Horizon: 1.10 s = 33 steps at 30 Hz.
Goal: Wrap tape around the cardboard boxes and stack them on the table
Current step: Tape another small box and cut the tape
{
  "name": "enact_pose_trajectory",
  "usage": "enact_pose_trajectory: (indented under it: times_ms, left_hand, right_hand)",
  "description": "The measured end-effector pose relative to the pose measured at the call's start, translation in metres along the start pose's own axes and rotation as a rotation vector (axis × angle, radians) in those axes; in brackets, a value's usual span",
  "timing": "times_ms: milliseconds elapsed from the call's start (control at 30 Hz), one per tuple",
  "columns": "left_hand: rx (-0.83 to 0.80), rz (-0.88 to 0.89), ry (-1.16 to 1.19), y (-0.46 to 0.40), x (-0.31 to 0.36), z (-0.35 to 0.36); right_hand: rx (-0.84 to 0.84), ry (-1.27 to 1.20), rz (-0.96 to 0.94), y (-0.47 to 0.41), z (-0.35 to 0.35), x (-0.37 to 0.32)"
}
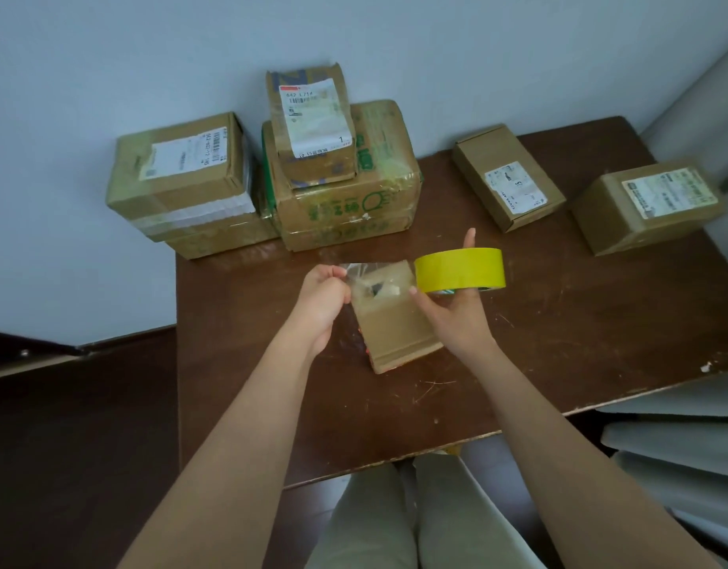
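A small cardboard box (395,322) lies on the brown table (559,322) in front of me. My right hand (456,310) holds a yellow tape roll (460,271) just above the box's far right corner. My left hand (323,297) pinches the free end of a clear tape strip (362,277) that stretches from the roll over the box's far end. At the back left stand taped boxes: a large box with green print (354,203) carrying a smaller labelled box (311,125), and beside them another stack (181,178).
Two loose labelled boxes sit at the back right, one flat (508,178) and one near the table's right edge (645,207). A pale wall runs behind the table. Dark floor lies to the left. My knees show below the table's near edge.
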<state>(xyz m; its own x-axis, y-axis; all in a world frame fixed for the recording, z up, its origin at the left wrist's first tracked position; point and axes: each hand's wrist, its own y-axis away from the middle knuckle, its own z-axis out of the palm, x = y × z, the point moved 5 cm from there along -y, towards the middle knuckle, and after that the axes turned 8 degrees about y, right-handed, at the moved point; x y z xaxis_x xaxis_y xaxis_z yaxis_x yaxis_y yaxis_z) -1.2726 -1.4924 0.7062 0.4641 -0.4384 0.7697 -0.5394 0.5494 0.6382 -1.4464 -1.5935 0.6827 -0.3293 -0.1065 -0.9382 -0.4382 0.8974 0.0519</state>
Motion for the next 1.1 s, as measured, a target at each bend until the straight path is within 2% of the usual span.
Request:
enact_pose_trajectory:
  times_ms: [167, 400, 633, 900, 1100]
  left_hand:
    - [-0.069, 0.068, -0.126, -0.014, -0.003, 0.008]
    - [-0.038, 0.116, -0.218, -0.036, -0.012, 0.018]
    - [-0.168, 0.094, -0.075, -0.046, -0.015, 0.02]
    - [-0.067, 0.209, -0.254, -0.05, -0.021, 0.026]
    - [-0.019, 0.243, -0.301, -0.054, -0.025, 0.025]
  right_hand:
    - [0.086, -0.019, -0.028, -0.006, -0.001, -0.006]
    - [0.132, -0.12, -0.108, -0.025, 0.017, -0.018]
    - [0.169, -0.211, -0.089, -0.028, 0.022, -0.001]
    - [0.388, -0.172, 0.015, -0.016, 0.033, 0.008]
    - [0.407, -0.102, -0.061, -0.01, 0.034, 0.005]
